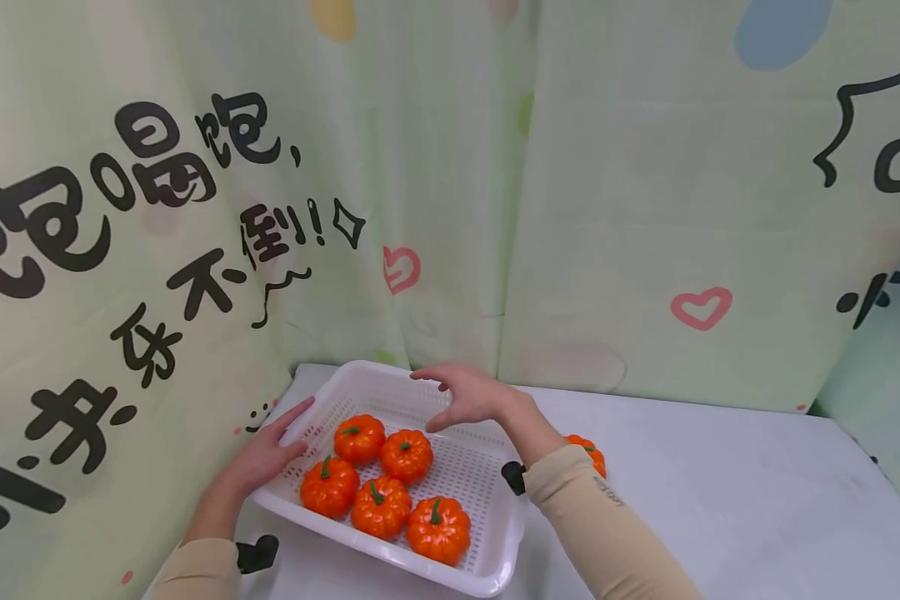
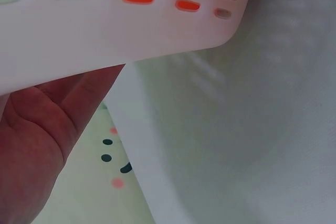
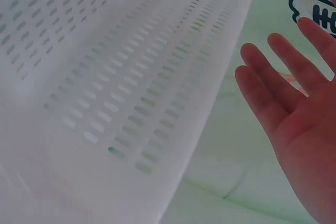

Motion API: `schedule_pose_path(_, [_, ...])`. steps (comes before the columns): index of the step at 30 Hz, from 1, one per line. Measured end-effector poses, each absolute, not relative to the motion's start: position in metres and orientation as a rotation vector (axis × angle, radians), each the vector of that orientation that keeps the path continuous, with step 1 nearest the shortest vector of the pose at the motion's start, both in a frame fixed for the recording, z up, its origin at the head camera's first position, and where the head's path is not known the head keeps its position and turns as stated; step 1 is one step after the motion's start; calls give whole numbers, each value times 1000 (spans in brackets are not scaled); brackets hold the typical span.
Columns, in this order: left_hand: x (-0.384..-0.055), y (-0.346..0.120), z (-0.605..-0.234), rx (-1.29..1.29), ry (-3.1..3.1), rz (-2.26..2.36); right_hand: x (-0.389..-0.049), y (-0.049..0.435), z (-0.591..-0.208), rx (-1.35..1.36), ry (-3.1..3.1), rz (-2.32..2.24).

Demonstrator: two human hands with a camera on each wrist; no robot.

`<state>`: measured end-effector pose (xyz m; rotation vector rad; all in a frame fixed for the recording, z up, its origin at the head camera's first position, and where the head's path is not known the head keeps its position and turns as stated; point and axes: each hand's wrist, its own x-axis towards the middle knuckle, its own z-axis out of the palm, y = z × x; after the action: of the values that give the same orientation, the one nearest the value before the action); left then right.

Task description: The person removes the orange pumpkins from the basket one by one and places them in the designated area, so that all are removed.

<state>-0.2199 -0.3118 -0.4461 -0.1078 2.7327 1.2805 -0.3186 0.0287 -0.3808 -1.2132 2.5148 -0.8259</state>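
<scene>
A white perforated plastic basket (image 1: 487,542) holds several small orange pumpkins (image 1: 381,507) with green stems. My left hand (image 1: 266,454) is at the basket's left rim, fingers fairly straight and thumb over the edge. In the left wrist view, part of that hand (image 2: 42,124) is hidden behind the basket wall (image 2: 105,30). Above the far side of the basket is my right hand (image 1: 468,396), thumb and fingers spread. The right wrist view shows this hand (image 3: 304,124) holding nothing, apart from the basket rim (image 3: 210,114).
Another orange pumpkin (image 1: 588,454) lies on the white table (image 1: 720,500), partly hidden by the right forearm. A printed pale green curtain (image 1: 450,167) hangs behind the table and along its left side.
</scene>
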Motion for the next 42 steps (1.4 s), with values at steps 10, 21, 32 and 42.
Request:
schedule_pose_path(10, [-223,-309,-445,-93,2748,1267,-322,11,-396,-1167,2354,-849])
schedule_pose_path(21, [-220,-311,-447,-106,2728,1291,-323,-2,-416,-1145,2272,-808])
schedule_pose_path(32, [-221,-307,-443,-101,2733,1294,-321,-8,-422,-1096,2251,-724])
schedule_pose_path(42, [-218,-309,-442,-111,2729,1296,-322,-16,-430,-1125,2253,-640])
